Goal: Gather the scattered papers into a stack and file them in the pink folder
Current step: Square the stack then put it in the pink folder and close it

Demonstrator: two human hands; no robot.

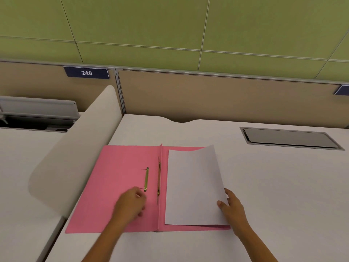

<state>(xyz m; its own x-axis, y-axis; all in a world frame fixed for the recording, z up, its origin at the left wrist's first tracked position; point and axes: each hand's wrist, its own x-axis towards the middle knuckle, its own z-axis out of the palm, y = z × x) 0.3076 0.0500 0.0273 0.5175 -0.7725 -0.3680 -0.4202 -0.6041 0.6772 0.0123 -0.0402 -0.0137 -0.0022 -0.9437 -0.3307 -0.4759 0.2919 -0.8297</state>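
Note:
The pink folder [113, 186] lies open on the white desk. A stack of white papers [192, 186] rests on its right half, the far right corner curling up. A brass fastener bar [146, 179] lies on the left half, and a second brass strip [159, 178] sits by the spine. My left hand [131, 203] is on the left half with curled fingers, its fingertips at the near end of the brass bar. My right hand [231, 207] holds the right edge of the papers, thumb on top.
A curved white divider [75, 152] stands left of the folder. A grey cable hatch [290, 138] is set into the desk [283, 186] at the far right. A beige partition [226, 95] with a "246" label [86, 73] closes the back.

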